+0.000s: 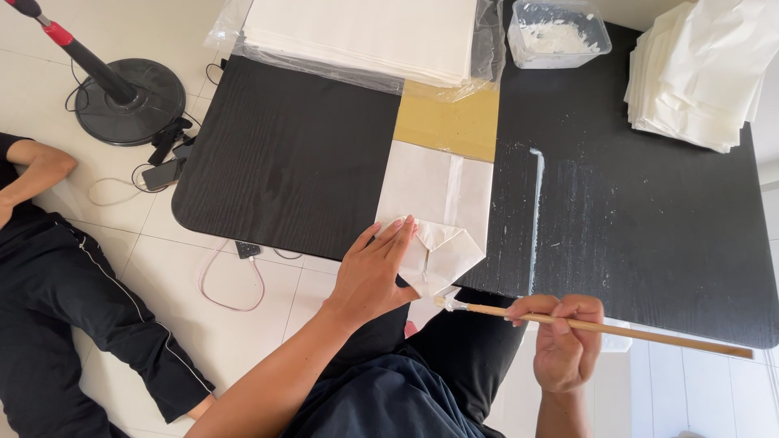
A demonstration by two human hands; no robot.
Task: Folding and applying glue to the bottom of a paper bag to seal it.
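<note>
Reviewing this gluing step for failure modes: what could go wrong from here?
1. The brush in the right hand has its glue-laden tip at the table edge; paste could drip onto the person's dark trousers.
2. The left hand presses the folded flap of the white paper bag; wet paste might smear onto the fingers.
3. Glue streaks on the black table could stain the next sheet.

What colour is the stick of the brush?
Light tan wood, seen from the head view: the brush in the right hand.
</note>
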